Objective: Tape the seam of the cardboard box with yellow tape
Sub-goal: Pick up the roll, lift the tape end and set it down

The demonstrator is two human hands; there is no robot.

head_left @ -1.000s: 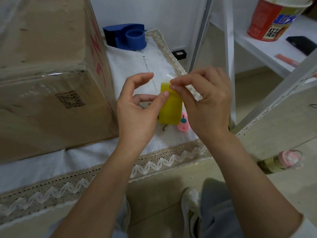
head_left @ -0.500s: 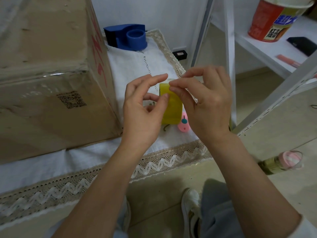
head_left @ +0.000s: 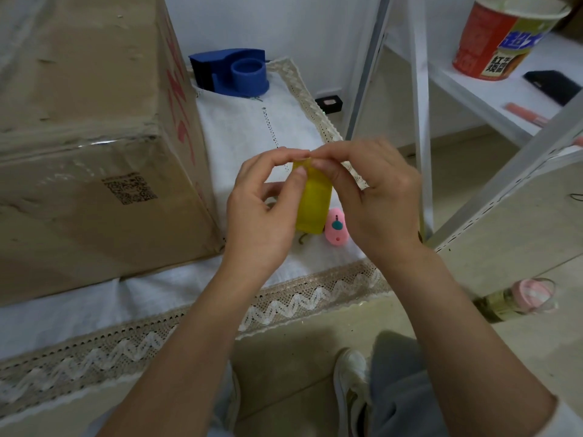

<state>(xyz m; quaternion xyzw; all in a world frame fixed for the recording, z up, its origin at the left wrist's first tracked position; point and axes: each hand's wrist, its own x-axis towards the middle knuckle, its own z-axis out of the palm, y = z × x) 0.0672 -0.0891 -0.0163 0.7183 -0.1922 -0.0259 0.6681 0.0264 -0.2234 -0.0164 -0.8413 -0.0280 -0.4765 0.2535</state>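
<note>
The cardboard box at left carries a QR label and red marks. A blue tape dispenser stands behind it. At centre the left hand and right hand pinch the yellow tape roll at its top. Just beside it lies a pink cutter; at far right, a printed noodle cup.

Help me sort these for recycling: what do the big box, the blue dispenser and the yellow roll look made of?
The box looks like brown corrugated cardboard, matte and scuffed, with a glossy clear strip along its edge. The blue dispenser appears to be moulded hard plastic, evenly coloured and smooth. The yellow roll, pinched by both hands, looks like translucent plastic film tape, slightly shiny.
</note>
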